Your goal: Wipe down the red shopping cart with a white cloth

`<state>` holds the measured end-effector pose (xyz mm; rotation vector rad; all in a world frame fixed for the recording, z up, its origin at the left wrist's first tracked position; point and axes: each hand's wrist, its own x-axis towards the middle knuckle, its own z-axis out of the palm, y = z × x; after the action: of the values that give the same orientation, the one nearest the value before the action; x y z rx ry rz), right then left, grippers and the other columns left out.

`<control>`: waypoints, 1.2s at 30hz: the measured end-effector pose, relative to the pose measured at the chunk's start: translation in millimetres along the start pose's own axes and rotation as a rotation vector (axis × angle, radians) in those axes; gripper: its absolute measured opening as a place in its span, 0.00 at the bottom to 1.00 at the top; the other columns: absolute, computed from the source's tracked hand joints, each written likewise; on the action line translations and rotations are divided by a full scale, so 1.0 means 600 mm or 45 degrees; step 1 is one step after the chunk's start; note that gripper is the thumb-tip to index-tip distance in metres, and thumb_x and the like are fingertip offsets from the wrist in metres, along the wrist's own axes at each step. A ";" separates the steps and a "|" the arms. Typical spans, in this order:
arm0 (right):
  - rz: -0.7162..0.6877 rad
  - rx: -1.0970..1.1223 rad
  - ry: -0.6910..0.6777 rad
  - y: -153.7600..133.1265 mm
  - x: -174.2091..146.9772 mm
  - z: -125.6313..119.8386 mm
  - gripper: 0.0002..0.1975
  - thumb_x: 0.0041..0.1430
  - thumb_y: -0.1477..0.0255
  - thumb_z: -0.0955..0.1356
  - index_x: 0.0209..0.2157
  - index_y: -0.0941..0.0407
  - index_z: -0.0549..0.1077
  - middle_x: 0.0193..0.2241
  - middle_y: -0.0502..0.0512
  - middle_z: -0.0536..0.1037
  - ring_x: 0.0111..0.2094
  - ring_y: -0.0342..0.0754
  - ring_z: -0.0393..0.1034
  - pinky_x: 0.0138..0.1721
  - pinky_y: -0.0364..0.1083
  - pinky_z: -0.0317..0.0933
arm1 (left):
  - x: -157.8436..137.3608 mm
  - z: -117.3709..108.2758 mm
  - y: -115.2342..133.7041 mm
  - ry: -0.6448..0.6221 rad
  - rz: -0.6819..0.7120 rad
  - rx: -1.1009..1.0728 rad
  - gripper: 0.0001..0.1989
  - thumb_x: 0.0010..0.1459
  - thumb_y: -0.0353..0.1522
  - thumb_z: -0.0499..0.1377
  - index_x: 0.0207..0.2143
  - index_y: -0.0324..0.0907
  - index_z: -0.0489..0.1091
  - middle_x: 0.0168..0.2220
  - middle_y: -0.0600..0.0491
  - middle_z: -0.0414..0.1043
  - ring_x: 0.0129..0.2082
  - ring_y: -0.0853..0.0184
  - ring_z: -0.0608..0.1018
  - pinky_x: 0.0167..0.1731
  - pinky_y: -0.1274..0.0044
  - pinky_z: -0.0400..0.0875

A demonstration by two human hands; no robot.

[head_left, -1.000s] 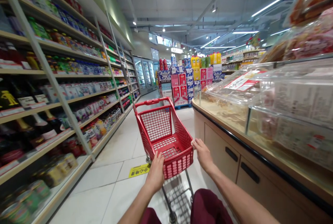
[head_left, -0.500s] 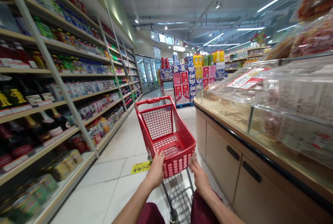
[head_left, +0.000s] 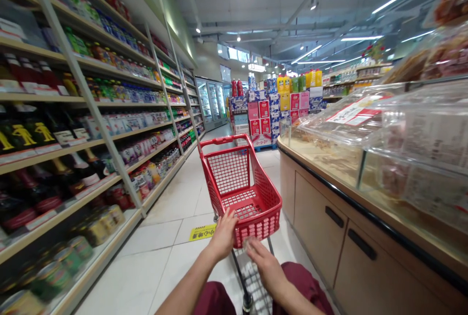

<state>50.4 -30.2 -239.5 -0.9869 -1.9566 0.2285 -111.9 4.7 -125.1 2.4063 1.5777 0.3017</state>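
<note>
A red plastic shopping cart (head_left: 256,225) with a lattice basket stands in front of me, its handle on the far side. The basket holds nothing. At its near left corner is my left hand (head_left: 224,233), fingers stretched out and lying against the rim and side. My right hand (head_left: 266,262) is just below the basket's near wall, fingers extended toward the left and thumb side up. Its fingertips are slightly blurred, and I cannot tell whether they touch the cart. No object shows in either hand.
Shelves (head_left: 120,137) of bottles and cans line the left side. A wooden counter (head_left: 318,222) with clear food packages (head_left: 351,110) runs along the right. Stacked drink boxes (head_left: 263,125) stand ahead. A yellow floor sticker (head_left: 202,232) lies beside the cart.
My right hand has moved left, from the basket's near right corner to below its near wall. My left hand stays at the left corner, its fingers more spread. The view has shifted slightly left.
</note>
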 end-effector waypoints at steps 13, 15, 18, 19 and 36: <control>-0.073 -0.133 0.217 0.014 0.032 -0.048 0.21 0.56 0.81 0.56 0.49 0.52 0.66 0.51 0.54 0.65 0.56 0.47 0.52 0.54 0.54 0.52 | -0.005 -0.008 0.008 0.027 -0.058 0.109 0.28 0.43 0.19 0.43 0.48 0.42 0.61 0.58 0.51 0.51 0.60 0.66 0.46 0.56 0.59 0.39; 0.003 -0.154 0.312 0.023 0.026 -0.058 0.22 0.56 0.81 0.56 0.50 0.53 0.65 0.53 0.56 0.63 0.56 0.48 0.50 0.54 0.55 0.50 | -0.006 -0.005 0.019 0.056 -0.088 0.173 0.29 0.43 0.20 0.44 0.49 0.41 0.60 0.59 0.50 0.50 0.60 0.65 0.47 0.56 0.58 0.37; 0.090 -0.157 0.166 0.041 0.002 -0.057 0.22 0.55 0.81 0.57 0.49 0.51 0.66 0.52 0.54 0.64 0.54 0.48 0.54 0.52 0.53 0.55 | -0.008 0.004 0.030 0.061 -0.078 0.226 0.33 0.41 0.20 0.44 0.54 0.39 0.54 0.60 0.48 0.47 0.60 0.64 0.47 0.56 0.59 0.36; 0.112 -0.158 0.101 0.047 -0.005 -0.058 0.22 0.54 0.81 0.57 0.48 0.50 0.66 0.51 0.53 0.65 0.53 0.48 0.56 0.51 0.53 0.57 | -0.009 0.006 0.032 0.056 -0.071 0.234 0.34 0.41 0.20 0.44 0.54 0.38 0.53 0.59 0.47 0.48 0.60 0.65 0.47 0.56 0.59 0.36; 0.269 -0.205 0.417 0.086 0.007 -0.110 0.24 0.50 0.82 0.56 0.47 0.54 0.69 0.53 0.54 0.62 0.54 0.48 0.56 0.52 0.51 0.55 | -0.011 0.010 0.056 0.002 -0.091 0.295 0.36 0.39 0.21 0.46 0.56 0.36 0.51 0.59 0.47 0.47 0.60 0.63 0.46 0.57 0.60 0.38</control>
<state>129.8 -7.3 -224.9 -1.2532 -1.5917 0.0230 -83.3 -14.6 -120.2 2.5089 1.7823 0.1123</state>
